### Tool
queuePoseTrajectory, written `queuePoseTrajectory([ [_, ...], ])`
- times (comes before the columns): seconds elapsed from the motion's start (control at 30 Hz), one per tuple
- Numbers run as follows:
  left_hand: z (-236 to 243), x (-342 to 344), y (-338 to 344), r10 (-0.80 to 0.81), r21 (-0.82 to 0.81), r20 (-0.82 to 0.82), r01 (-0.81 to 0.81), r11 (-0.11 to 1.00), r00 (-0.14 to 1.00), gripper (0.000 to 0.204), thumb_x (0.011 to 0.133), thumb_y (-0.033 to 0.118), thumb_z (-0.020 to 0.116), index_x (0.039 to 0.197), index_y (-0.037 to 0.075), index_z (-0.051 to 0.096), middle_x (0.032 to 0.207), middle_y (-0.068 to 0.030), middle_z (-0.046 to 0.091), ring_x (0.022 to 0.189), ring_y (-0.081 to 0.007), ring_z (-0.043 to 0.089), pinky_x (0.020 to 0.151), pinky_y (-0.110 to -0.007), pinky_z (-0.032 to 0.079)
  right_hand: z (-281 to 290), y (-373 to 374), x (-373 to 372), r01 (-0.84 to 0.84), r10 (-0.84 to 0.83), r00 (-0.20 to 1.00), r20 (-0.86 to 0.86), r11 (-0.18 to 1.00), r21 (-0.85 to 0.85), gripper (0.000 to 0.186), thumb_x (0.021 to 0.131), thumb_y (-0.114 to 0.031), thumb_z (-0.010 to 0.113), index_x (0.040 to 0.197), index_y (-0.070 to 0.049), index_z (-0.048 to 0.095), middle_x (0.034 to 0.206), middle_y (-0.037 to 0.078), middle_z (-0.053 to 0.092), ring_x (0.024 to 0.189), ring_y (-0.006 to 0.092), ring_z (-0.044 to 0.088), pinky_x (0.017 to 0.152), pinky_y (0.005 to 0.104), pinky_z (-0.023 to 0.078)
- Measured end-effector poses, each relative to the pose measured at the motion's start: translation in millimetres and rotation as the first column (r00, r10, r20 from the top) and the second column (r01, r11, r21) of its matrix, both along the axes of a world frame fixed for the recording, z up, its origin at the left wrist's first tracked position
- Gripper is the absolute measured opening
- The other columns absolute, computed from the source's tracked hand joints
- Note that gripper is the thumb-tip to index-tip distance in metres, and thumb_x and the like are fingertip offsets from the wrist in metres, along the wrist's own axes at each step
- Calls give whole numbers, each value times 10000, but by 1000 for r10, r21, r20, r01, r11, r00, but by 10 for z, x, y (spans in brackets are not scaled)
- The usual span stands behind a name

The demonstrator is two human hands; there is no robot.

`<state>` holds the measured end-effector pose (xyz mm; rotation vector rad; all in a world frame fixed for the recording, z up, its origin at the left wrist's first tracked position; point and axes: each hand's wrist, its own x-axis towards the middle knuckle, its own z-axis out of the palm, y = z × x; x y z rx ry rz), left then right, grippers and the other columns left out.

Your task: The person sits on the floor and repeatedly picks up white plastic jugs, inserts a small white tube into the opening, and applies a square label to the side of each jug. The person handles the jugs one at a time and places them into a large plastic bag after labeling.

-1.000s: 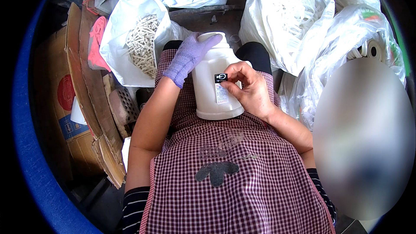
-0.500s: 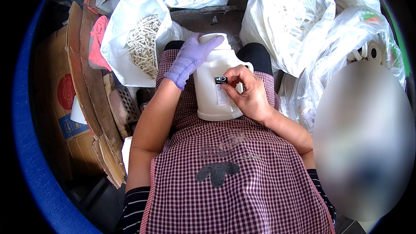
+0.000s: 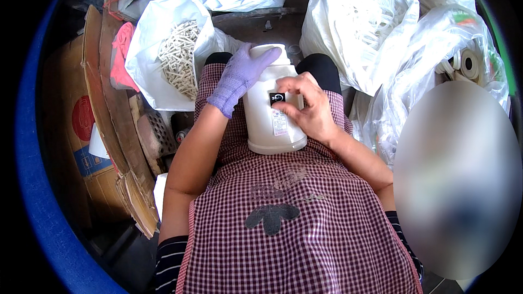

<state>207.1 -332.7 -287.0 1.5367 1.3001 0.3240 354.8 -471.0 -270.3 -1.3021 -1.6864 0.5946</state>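
Note:
A translucent white plastic jug [image 3: 261,120] stands between my knees on the checked apron. My left hand [image 3: 242,71], in a light purple knitted glove, grips the jug's neck near the white top. A small label [image 3: 279,125], black at its upper end and white with fine print below, lies on the jug's side. My bare right hand [image 3: 311,108] is at the label, with thumb and forefinger spread apart near its black part and nothing visible between them. That hand partly hides the jug's handle.
At the upper left, a white sack [image 3: 150,71] holds many small off-white plastic pieces. Another sack [image 3: 332,43] of whitish strips stands at the upper right, beside clear plastic bags [image 3: 389,98]. Cardboard [image 3: 101,190] lines the left side. A blurred patch covers the lower right.
My right thumb and forefinger have parted, uncovering the label's black part, which they covered in part before. The left hand keeps its grip on the jug.

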Motion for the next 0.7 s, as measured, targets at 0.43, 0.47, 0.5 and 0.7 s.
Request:
queuePoseTrajectory([
  [0.43, -111, -56, -21, 29, -25, 76, -27, 999, 997, 759, 818, 528, 703, 1241, -83, 547, 1122, -227, 648, 1016, -261, 647, 887, -351, 507, 6, 90, 65, 26, -10, 976, 216, 997, -68, 965, 610, -269, 916, 1415, -121, 404, 1447, 192, 371, 1331, 375, 376, 1112, 508, 324],
  [0.47, -203, -73, -3, 41, -32, 67, -39, 999, 997, 842, 790, 567, 707, 1270, -99, 522, 1157, -247, 638, 1042, -281, 651, 897, -361, 511, 53, 3, 54, -47, 76, 968, 240, 991, -122, 1051, 592, -292, 926, 1456, -136, 348, 1484, 195, 323, 1380, 384, 310, 1145, 528, 272],
  [0.5, -259, -66, 15, 47, -38, 59, -45, 998, 997, 925, 761, 607, 711, 1299, -115, 497, 1191, -268, 628, 1068, -301, 654, 907, -370, 515, 93, -95, 47, -111, 156, 953, 261, 978, -178, 1137, 574, -315, 936, 1497, -151, 293, 1522, 197, 275, 1428, 393, 245, 1177, 548, 221],
  [0.7, 51, -70, -35, 6, 8, 105, -7, 1000, 994, 844, 783, 569, 718, 1279, -84, 521, 1178, -237, 633, 1043, -275, 657, 887, -347, 521, 238, -132, 433, 66, -66, 998, 8, 980, -188, 835, 707, -197, 856, 1410, -64, 427, 1446, 198, 404, 1328, 337, 436, 1074, 426, 404],
])
